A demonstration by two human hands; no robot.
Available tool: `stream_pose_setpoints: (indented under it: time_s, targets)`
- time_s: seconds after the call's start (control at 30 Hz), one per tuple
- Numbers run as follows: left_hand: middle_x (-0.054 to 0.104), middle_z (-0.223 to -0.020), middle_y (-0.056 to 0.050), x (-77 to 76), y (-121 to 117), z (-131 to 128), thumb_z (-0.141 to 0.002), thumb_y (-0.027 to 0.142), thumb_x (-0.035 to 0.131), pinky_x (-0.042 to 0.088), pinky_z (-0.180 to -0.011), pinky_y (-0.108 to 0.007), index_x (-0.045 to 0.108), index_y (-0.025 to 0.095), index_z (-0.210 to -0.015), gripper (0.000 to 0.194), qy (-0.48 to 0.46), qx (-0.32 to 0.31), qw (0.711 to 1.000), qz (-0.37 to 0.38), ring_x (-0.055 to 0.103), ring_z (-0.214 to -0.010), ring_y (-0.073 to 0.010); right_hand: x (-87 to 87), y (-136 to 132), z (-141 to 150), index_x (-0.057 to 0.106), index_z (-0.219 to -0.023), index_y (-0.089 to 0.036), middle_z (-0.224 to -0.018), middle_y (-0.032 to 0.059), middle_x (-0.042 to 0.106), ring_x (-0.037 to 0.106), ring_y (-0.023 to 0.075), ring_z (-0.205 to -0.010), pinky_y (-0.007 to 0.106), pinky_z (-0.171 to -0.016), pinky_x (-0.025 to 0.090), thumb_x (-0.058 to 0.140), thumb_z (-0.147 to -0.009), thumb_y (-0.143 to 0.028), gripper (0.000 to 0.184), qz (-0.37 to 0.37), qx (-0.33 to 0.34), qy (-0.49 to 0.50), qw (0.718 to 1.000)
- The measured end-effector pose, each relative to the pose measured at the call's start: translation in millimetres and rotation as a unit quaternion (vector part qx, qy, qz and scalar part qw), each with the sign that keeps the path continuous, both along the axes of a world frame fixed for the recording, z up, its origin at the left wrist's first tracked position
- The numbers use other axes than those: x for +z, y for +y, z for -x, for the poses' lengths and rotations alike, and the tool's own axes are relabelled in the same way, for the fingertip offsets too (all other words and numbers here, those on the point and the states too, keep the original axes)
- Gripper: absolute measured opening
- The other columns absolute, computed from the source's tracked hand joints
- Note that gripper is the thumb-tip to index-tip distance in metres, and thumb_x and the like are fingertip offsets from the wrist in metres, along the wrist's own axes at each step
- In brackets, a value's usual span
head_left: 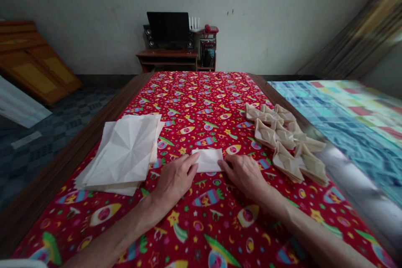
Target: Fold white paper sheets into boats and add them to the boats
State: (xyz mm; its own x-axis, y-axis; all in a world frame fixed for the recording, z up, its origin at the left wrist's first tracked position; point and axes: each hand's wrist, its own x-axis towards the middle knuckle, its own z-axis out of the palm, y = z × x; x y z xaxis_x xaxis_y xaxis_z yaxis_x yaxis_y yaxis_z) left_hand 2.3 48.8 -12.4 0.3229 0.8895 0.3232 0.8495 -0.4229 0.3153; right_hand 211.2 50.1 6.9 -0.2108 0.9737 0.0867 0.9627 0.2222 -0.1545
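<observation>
A small white sheet of paper [208, 161], folded into a rectangle, lies flat on the red patterned cloth in front of me. My left hand [177, 178] grips its left edge, the thumb and index finger closed at the side. At the right edge, my right hand [245, 172] pinches the paper near its corner, with the other fingers curled and partly hidden underneath. To the left is a stack of creased white paper sheets [130, 148]. Several folded paper shapes [265, 133] with raised points are grouped to the right.
The red cloth [201, 226] covers a dark wooden table [124, 104]. A bed with a blue checked cover [333, 113] stands along the right side. Beyond the table's far end, a small desk [166, 53] holds a monitor [168, 27], speakers and a red telephone [210, 29].
</observation>
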Motion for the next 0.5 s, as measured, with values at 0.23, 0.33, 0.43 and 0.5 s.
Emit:
stream_pose_setpoints:
  time_s: [0.23,0.33,0.43,0.5]
  targets:
    - [0.062,-0.105,-0.007,10.0,-5,-7,-0.092,0.016,0.045,0.051,-0.083,-0.035,0.062,0.020,-0.109,0.024,0.065,-0.062,0.995,-0.047,0.059,-0.099,-0.0205,1.6,2,1,0.066,-0.076,-0.019,-0.072,0.0062,0.068,0.065,0.0206,-0.070,0.027,-0.057,0.030,0.045,-0.093,-0.039,0.034,0.002,-0.003,-0.036,0.999]
    - [0.054,-0.130,-0.008,6.0,-6,-11,-0.093,0.014,0.040,0.042,-0.103,-0.044,0.059,0.019,-0.115,0.029,0.057,-0.153,0.984,-0.066,0.046,-0.125,-0.0227,1.0,3,1,0.065,-0.075,-0.019,-0.069,0.0066,0.067,0.064,0.0207,-0.067,0.027,-0.055,0.029,0.044,-0.093,-0.040,0.034,-0.003,0.001,-0.051,0.999]
    - [0.050,-0.137,-0.009,0.0,-9,-13,-0.092,0.010,0.038,0.038,-0.108,-0.043,0.053,0.017,-0.125,0.037,0.052,-0.179,0.981,-0.044,0.038,-0.132,-0.0205,-0.5,4,2,0.064,-0.076,-0.019,-0.068,0.0069,0.067,0.064,0.0208,-0.067,0.027,-0.055,0.028,0.044,-0.093,-0.040,0.034,-0.016,0.001,-0.053,0.998]
    - [0.048,-0.138,-0.010,-1.1,-12,-13,-0.091,0.008,0.038,0.039,-0.108,-0.042,0.049,0.016,-0.129,0.040,0.051,-0.178,0.982,-0.031,0.037,-0.133,-0.0208,-0.8,4,2,0.064,-0.077,-0.019,-0.069,0.0073,0.067,0.064,0.0210,-0.068,0.027,-0.055,0.028,0.044,-0.093,-0.039,0.033,-0.022,0.000,-0.052,0.998]
